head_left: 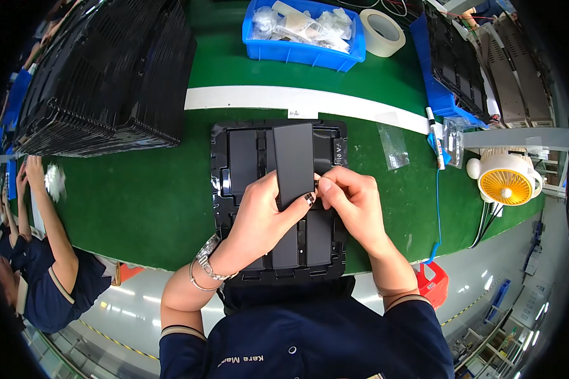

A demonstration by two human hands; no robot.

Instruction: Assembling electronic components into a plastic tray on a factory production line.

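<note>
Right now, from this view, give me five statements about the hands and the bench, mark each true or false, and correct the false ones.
1. The left hand holds a dark rectangular block over a black tray. True.
2. The right hand is on the fan. False: its fingertips are at the right edge of the block, and the fan is farther right.
3. The blue bin holds crumpled wrapping. True.
4. The tape roll is left of the blue bin. False: it is to the bin's right.
5. The left wrist is bare. False: a metal watch is on it.
</note>
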